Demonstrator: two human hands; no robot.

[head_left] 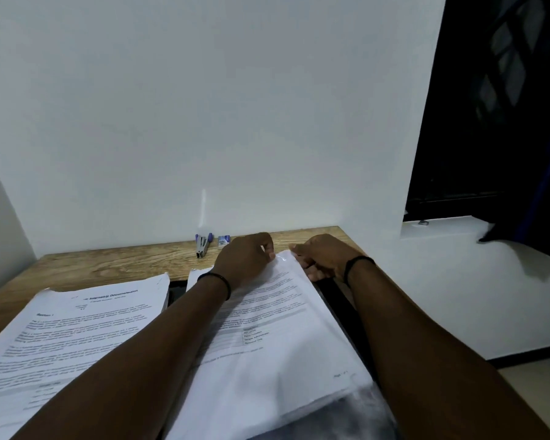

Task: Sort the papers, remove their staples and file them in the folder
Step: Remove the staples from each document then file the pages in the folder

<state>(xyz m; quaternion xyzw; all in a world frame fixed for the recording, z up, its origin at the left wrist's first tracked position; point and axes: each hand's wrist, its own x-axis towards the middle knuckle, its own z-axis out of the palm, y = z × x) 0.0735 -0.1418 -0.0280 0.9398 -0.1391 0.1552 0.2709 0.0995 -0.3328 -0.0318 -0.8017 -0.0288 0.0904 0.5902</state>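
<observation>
- Papers, right stack (277, 328): thick pile of printed sheets lying on a dark folder (337, 300), whose black edge shows along the pile's right side and in the gap at its left; far corner of the top sheets lifted slightly
- Left hand (245, 258): resting on the far end of the right stack, fingers curled over the raised corner and pinching the top sheets; dark band at the wrist
- Right hand (323, 257): just beside the left, fingers curled around the same far corner from the right edge, thumb under the sheets; whether it touches a staple cannot be told; dark band at the wrist
- Papers, left stack (77, 331): second pile flat on the counter (115, 265), beside the first, heading legible as "Internship Documentation", far edge a little curled
- Stapler (202, 244): purple and metal, lying at the back of the counter against the wall, well apart from both stacks
- Small box (224, 240): purple and white, just right of the stapler, near the left hand's knuckles
- Wall (204, 106): plain white behind the counter; dark window (489, 106) at right
</observation>
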